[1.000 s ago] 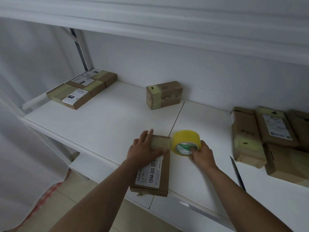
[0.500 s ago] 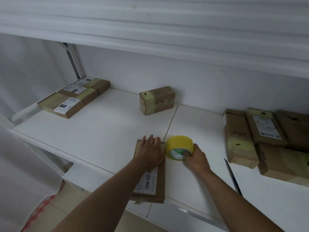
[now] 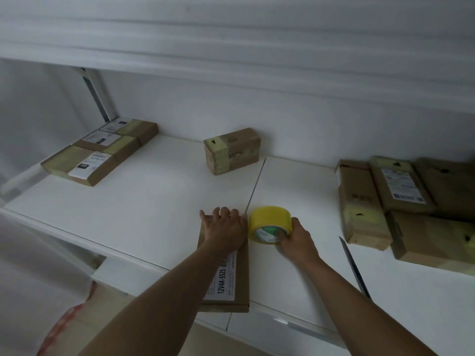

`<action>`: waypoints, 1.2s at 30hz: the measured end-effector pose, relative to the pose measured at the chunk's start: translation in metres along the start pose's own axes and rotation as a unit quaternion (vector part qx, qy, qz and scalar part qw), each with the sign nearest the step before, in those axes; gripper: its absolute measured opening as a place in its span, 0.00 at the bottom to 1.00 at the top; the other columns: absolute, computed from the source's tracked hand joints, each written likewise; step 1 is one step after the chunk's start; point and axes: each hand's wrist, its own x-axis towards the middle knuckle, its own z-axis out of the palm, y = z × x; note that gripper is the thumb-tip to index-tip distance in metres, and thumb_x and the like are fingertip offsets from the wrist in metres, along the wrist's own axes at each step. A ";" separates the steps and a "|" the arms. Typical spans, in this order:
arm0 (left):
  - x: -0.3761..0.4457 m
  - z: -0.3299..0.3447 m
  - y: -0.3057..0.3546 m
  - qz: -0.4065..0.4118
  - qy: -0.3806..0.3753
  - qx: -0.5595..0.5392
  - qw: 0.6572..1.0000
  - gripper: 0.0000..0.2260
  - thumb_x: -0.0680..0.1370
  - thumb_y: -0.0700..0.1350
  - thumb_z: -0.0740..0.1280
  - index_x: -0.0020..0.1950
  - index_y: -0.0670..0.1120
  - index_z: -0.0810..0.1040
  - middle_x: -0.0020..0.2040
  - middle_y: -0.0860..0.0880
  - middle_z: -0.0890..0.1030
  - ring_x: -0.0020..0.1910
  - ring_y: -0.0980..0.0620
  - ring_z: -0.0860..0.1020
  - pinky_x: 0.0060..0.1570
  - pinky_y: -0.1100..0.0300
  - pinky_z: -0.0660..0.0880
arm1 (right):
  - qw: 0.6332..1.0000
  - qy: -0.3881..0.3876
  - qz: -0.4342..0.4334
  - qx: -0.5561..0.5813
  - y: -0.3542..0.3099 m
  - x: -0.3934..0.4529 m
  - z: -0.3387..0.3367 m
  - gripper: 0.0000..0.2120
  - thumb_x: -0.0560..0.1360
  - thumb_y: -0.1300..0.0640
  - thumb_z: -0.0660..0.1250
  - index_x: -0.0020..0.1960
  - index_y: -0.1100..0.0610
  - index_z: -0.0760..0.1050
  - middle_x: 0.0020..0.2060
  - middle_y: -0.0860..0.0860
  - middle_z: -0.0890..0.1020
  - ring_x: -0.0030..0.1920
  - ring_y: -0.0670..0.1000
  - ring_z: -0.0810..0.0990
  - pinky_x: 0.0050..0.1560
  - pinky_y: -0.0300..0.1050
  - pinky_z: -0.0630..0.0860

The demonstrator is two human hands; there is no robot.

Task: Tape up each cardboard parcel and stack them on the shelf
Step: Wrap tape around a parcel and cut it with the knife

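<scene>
While flat on parcel [image 3: 239,276], left hand [image 3: 226,227]; right hand [image 3: 295,240] seemingly gripping tape roll [image 3: 268,223].

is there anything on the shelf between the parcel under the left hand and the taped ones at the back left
Nothing visible. The parcel lies under the left hand at the front edge, and bare white shelf runs from it to the taped parcels at the back left.

tape roll [image 3: 270,224] just right of front parcel [image 3: 231,278], upright box [image 3: 232,150] behind
</scene>
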 end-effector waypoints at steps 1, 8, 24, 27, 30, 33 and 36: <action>0.000 -0.003 0.000 0.010 -0.005 -0.002 1.000 0.22 0.84 0.55 0.45 0.69 0.45 0.69 0.70 0.41 0.70 0.73 0.40 0.64 0.70 0.28 0.49 | 1.000 -0.001 0.001 0.001 0.001 0.000 0.000 0.10 0.78 0.54 0.64 0.57 0.54 0.67 0.45 0.53 0.76 0.44 0.56 0.75 0.41 0.46 0.68; -0.004 -0.010 -0.016 0.041 -0.006 -0.135 0.990 0.21 0.83 0.52 0.53 0.77 0.56 0.63 0.78 0.53 0.64 0.80 0.53 0.53 0.75 0.35 0.39 | 1.000 -0.001 0.004 0.022 0.004 0.002 0.001 0.07 0.78 0.55 0.64 0.53 0.52 0.67 0.46 0.54 0.78 0.48 0.59 0.78 0.43 0.47 0.72; -0.023 -0.011 0.000 -0.028 -0.058 -0.066 0.996 0.41 0.72 0.72 0.64 0.79 0.60 0.51 0.82 0.48 0.46 0.79 0.37 0.43 0.68 0.25 0.53 | 0.999 -0.027 0.010 0.031 0.001 0.004 -0.004 0.08 0.78 0.54 0.62 0.56 0.53 0.69 0.50 0.54 0.79 0.50 0.57 0.78 0.47 0.48 0.74; -0.023 -0.008 0.000 -0.036 -0.036 -0.102 0.993 0.38 0.71 0.71 0.65 0.77 0.60 0.57 0.81 0.49 0.51 0.79 0.42 0.46 0.68 0.28 0.53 | 0.998 -0.049 0.023 0.040 -0.001 0.007 -0.007 0.08 0.76 0.55 0.62 0.55 0.53 0.69 0.45 0.55 0.80 0.42 0.55 0.80 0.39 0.46 0.75; -0.025 -0.012 -0.005 -0.045 -0.019 -0.138 0.989 0.36 0.71 0.70 0.66 0.76 0.61 0.61 0.79 0.50 0.56 0.78 0.44 0.50 0.68 0.31 0.55 | 0.996 -0.067 0.032 0.048 -0.006 0.010 -0.009 0.10 0.73 0.56 0.63 0.53 0.55 0.71 0.36 0.56 0.82 0.29 0.52 0.79 0.34 0.47 0.77; -0.025 -0.017 -0.014 -0.051 -0.004 -0.193 0.980 0.35 0.70 0.69 0.67 0.75 0.64 0.62 0.78 0.53 0.60 0.77 0.46 0.54 0.69 0.34 0.59 | 0.996 -0.058 0.019 0.060 -0.014 0.008 -0.011 0.09 0.74 0.54 0.65 0.53 0.54 0.72 0.33 0.54 0.83 0.26 0.51 0.79 0.34 0.46 0.76; -0.025 -0.022 -0.017 -0.050 -0.004 -0.308 0.950 0.35 0.69 0.64 0.70 0.75 0.64 0.63 0.76 0.53 0.63 0.75 0.46 0.58 0.69 0.37 0.62 | 0.993 -0.020 0.002 0.113 -0.028 0.005 -0.021 0.08 0.74 0.56 0.66 0.52 0.54 0.72 0.36 0.56 0.83 0.27 0.52 0.79 0.32 0.45 0.75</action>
